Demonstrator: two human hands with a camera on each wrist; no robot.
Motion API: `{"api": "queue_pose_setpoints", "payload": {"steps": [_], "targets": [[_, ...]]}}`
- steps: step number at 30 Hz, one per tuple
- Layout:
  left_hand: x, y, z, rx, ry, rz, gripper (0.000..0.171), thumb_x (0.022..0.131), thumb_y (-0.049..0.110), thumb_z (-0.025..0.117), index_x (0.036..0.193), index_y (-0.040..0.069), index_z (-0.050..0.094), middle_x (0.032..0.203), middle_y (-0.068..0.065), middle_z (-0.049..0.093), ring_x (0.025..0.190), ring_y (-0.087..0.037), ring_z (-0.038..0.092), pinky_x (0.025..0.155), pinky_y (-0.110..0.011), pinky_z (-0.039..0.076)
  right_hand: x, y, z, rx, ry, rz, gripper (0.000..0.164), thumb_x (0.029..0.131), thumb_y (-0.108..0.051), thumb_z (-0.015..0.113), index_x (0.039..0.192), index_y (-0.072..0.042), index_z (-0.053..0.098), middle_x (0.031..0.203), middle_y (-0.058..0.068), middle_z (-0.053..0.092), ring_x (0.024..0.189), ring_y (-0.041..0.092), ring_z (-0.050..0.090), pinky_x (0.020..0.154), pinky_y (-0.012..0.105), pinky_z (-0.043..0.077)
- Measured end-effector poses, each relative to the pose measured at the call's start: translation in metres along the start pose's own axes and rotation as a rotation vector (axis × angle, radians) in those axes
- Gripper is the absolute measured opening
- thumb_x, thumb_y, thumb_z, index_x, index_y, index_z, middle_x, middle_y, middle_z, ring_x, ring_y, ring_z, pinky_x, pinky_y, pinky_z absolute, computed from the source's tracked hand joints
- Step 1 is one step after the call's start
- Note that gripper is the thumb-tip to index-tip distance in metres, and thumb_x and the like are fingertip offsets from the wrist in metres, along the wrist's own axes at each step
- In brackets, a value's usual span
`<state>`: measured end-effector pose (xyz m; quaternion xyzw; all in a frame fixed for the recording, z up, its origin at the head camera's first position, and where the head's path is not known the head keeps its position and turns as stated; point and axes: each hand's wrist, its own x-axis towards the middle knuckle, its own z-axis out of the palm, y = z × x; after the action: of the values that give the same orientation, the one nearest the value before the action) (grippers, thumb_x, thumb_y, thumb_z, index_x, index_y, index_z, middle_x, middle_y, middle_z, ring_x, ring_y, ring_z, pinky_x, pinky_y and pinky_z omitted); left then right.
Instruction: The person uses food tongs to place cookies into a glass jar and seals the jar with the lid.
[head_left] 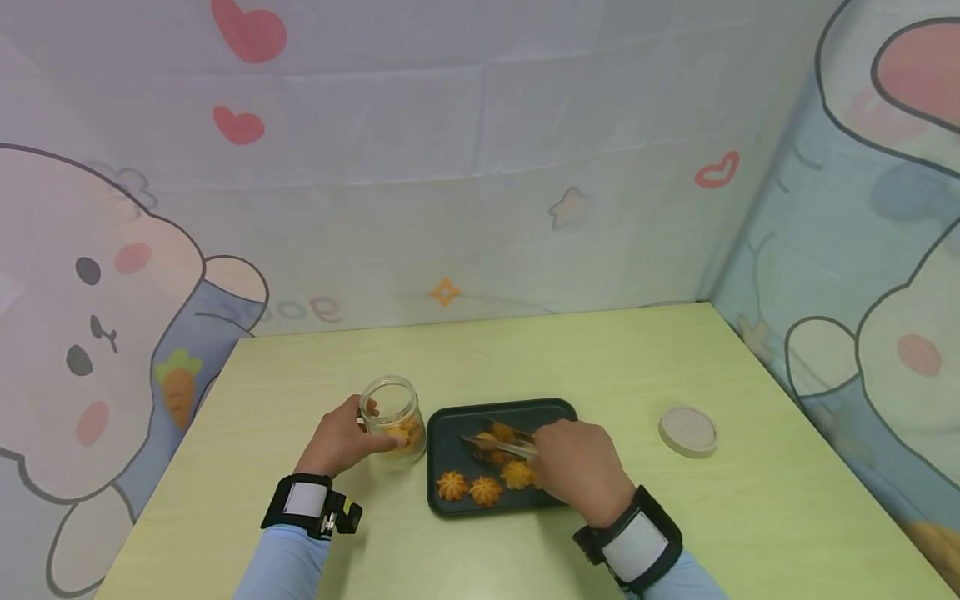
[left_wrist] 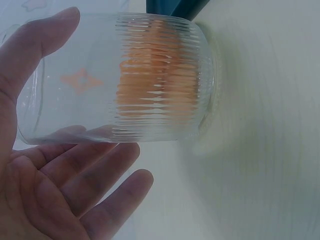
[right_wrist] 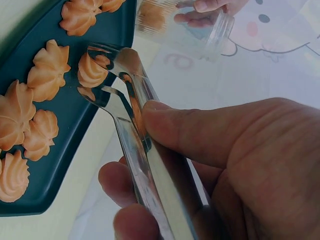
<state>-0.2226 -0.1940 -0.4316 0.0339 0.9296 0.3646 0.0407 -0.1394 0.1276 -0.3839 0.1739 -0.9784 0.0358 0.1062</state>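
Observation:
My left hand [head_left: 347, 437] holds a clear glass jar [left_wrist: 85, 45] upright on the table, thumb on one side and fingers along the other. Several cookies [left_wrist: 157, 80] lie in the jar's ribbed lower part. To its right is a dark tray [head_left: 446, 433] bearing several golden, swirled cookies [head_left: 485, 492]. With thumb and fingers, my right hand [head_left: 581, 467] grips metal tongs [right_wrist: 167, 185] over the tray. The tong ends stand on either side of one cookie [right_wrist: 92, 71] near the tray's edge in the right wrist view.
A round, pale lid [head_left: 687, 431] lies on the table to the right of the tray. The light wooden table [head_left: 480, 358] meets a cartoon-printed cloth backdrop [head_left: 375, 242] at its far edge, and another printed cloth hangs on the right.

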Motion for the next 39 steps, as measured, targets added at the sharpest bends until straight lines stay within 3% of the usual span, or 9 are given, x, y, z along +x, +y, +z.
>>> {"api": "queue_pose_setpoints", "payload": {"steps": [13, 25, 39], "targets": [[0.002, -0.001, -0.001, 0.004, -0.002, 0.005, 0.070, 0.071, 0.042, 0.088, 0.118, 0.002, 0.056, 0.109, -0.015, 0.065, 0.096, -0.029, 0.061, 0.070, -0.037, 0.049, 0.008, -0.001, -0.013, 0.026, -0.046, 0.036, 0.040, 0.085, -0.027, 0.078, 0.059, -0.014, 0.050, 0.053, -0.004, 0.042, 0.045, 0.012, 0.039, 0.039, 0.029, 0.033], [0.001, 0.000, -0.002, -0.011, -0.008, 0.010, 0.070, 0.071, 0.039, 0.088, 0.121, 0.001, 0.056, 0.112, -0.017, 0.065, 0.099, -0.031, 0.061, 0.072, -0.040, 0.051, 0.013, -0.002, -0.027, -0.003, 0.067, -0.022, 0.041, 0.084, -0.023, 0.078, 0.058, -0.015, 0.047, 0.050, -0.005, 0.038, 0.042, 0.011, 0.035, 0.038, 0.027, 0.029], [0.002, -0.002, -0.001, -0.007, -0.012, 0.006, 0.070, 0.071, 0.040, 0.088, 0.120, 0.002, 0.056, 0.112, -0.017, 0.065, 0.100, -0.032, 0.061, 0.073, -0.040, 0.051, 0.023, -0.009, -0.047, 0.035, 0.039, 0.002, 0.033, 0.086, -0.024, 0.077, 0.064, -0.015, 0.054, 0.052, -0.005, 0.042, 0.044, 0.012, 0.039, 0.039, 0.028, 0.030]]}}
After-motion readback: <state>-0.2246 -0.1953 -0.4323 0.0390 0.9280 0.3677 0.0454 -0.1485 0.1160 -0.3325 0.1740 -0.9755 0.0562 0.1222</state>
